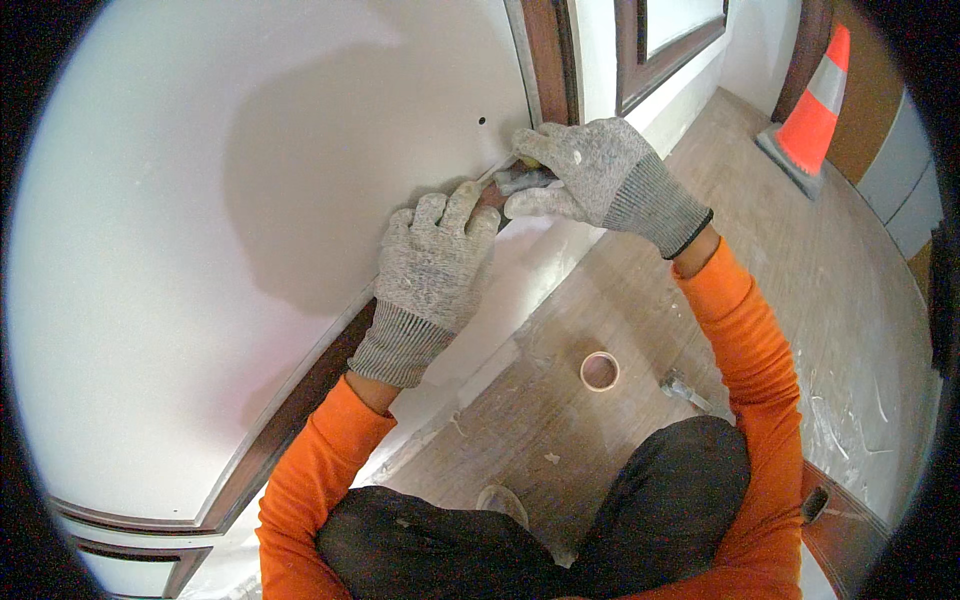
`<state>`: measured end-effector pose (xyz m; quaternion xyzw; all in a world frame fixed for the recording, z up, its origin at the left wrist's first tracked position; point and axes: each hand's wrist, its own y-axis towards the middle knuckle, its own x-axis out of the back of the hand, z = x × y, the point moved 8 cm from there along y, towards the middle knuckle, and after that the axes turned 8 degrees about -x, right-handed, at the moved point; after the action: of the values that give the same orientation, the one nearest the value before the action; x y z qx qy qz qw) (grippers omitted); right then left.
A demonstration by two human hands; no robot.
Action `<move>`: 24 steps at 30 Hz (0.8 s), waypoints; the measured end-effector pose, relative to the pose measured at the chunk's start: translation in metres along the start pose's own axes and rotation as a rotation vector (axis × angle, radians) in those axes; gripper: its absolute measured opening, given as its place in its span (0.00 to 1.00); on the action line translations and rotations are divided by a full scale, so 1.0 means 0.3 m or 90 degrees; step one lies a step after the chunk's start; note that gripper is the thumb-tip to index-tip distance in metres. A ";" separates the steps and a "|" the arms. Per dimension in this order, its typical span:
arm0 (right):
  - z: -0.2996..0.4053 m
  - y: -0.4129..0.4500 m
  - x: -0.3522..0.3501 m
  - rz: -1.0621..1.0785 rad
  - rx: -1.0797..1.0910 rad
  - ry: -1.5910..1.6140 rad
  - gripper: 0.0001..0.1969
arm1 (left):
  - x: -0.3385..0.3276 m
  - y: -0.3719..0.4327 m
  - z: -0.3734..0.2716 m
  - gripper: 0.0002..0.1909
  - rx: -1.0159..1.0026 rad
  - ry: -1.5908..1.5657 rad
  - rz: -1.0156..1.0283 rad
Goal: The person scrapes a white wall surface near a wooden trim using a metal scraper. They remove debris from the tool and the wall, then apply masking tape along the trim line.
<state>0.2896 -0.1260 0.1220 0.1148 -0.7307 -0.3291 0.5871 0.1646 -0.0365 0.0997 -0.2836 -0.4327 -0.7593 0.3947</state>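
Note:
Both my hands wear grey knitted work gloves and meet at the dark wood moulding edging a white wall panel. My left hand lies over the moulding, fingertips at the panel's edge; whether it grips anything is hidden. My right hand pinches a small grey object between thumb and fingers, against the moulding near its corner. A yellowish bit shows beneath those fingers; what the object is cannot be made out. A thin pale strip runs along the panel edge between the hands.
On the wood-look floor lie a roll of tape and a paintbrush-like tool. An orange traffic cone stands at the upper right. A reddish-brown object sits at the lower right. My bent knees are below.

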 end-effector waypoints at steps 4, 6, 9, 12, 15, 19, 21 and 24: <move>0.002 0.039 -0.001 0.047 -0.003 0.004 0.39 | 0.003 -0.003 -0.004 0.18 -0.004 -0.018 -0.003; 0.016 0.032 0.007 -0.088 0.067 0.028 0.41 | -0.001 -0.006 -0.001 0.18 -0.005 -0.021 -0.004; 0.018 0.044 -0.010 -0.032 0.042 0.021 0.41 | -0.012 -0.017 0.007 0.19 0.003 -0.032 -0.004; 0.001 0.041 -0.014 -0.019 0.038 -0.001 0.40 | -0.033 -0.026 0.011 0.20 0.027 -0.059 0.019; -0.029 0.068 -0.011 0.065 -0.011 -0.011 0.37 | -0.026 -0.024 0.012 0.18 0.026 -0.062 0.005; -0.090 0.069 -0.010 0.061 -0.015 -0.037 0.35 | -0.017 -0.020 0.009 0.16 0.022 -0.066 -0.003; -0.111 0.083 -0.005 0.109 -0.033 -0.037 0.34 | -0.015 -0.016 0.007 0.16 0.016 -0.061 0.015; -0.122 0.074 -0.002 0.090 0.003 -0.026 0.33 | -0.018 -0.014 0.003 0.16 0.003 -0.045 0.040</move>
<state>0.3288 -0.1217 0.1387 0.0574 -0.7498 -0.2872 0.5934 0.1640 -0.0324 0.0941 -0.3230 -0.4387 -0.7351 0.4037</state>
